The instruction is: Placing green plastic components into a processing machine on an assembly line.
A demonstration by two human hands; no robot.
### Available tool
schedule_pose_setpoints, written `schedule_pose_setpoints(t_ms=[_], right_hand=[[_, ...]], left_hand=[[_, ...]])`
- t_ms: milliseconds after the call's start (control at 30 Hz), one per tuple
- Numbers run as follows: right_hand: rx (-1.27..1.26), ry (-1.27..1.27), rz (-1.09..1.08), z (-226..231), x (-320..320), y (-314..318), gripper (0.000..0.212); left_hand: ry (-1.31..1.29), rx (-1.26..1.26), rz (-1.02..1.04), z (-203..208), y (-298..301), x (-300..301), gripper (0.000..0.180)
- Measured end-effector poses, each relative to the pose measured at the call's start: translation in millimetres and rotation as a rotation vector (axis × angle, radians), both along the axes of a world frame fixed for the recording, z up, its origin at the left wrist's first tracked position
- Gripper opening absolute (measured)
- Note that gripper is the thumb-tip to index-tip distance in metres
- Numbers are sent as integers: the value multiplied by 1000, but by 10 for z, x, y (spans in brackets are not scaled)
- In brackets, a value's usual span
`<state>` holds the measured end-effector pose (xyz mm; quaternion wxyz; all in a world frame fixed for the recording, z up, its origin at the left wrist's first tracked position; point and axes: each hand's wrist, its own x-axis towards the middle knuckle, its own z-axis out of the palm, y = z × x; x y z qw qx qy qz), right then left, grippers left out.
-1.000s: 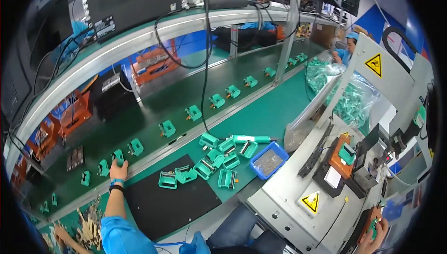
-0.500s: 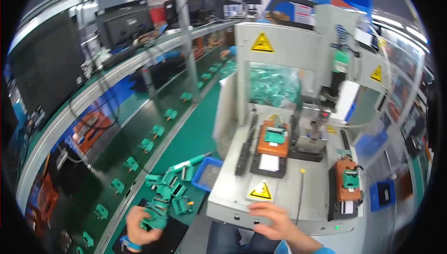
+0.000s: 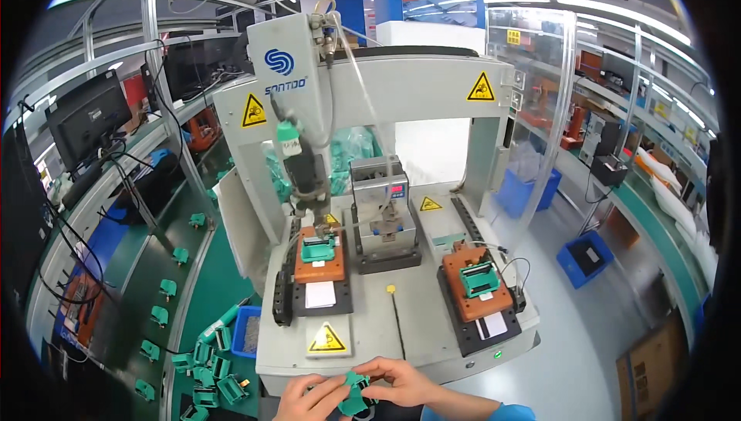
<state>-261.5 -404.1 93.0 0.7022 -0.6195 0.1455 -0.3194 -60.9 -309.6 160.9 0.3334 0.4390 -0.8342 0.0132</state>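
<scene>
Low in the head view, just in front of the machine, my left hand point(image 3: 312, 399) and my right hand point(image 3: 397, 382) meet around a green plastic housing point(image 3: 355, 395). The fingers of both hands are closed on it, and they cover part of it. To the left lies a pile of similar green housings point(image 3: 208, 371) with dark insides. On the machine, an orange fixture point(image 3: 330, 273) at left carries one green housing under the vertical screwdriver head point(image 3: 302, 170). A second orange fixture point(image 3: 494, 305), at right, carries another green housing.
A blue tray point(image 3: 247, 331) of small metal parts stands beside the pile, next to a green-handled tool point(image 3: 219, 322). Single green housings point(image 3: 159, 315) line the conveyor at left. The machine's pale base point(image 3: 370, 324) lies ahead of my hands. A blue bin point(image 3: 584, 259) sits at right.
My view has turned right. My left hand has come from the pile with a green housing, and my right hand has closed on it too. The screwdriver head now stands over the left fixture.
</scene>
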Motion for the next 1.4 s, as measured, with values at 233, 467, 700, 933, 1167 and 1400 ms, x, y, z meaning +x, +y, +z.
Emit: schedule_pose_setpoints(t_ms=[233,467,700,933,1167,1400], right_hand=[[-110,-102,-356,-29,-177,-32,18],[-250,-128,-660,25,-399,-320,15],[-210,-53,-609,-56,-438,-352,18],[-412,-35,-698,-437,-714,-521,18],[-411,132,-698,-227,-725,-490,23],[-410,160,-721,-113,-555,-593,27]], left_hand=[[-152,-94,-1,161,-260,-250,54],[112,-71,207,58,-513,9,46],[250,-103,443,29,-600,232,42],[274,-67,452,-148,-711,240,53],[305,11,605,-239,-837,286,44],[329,43,638,-300,-1097,383,22]])
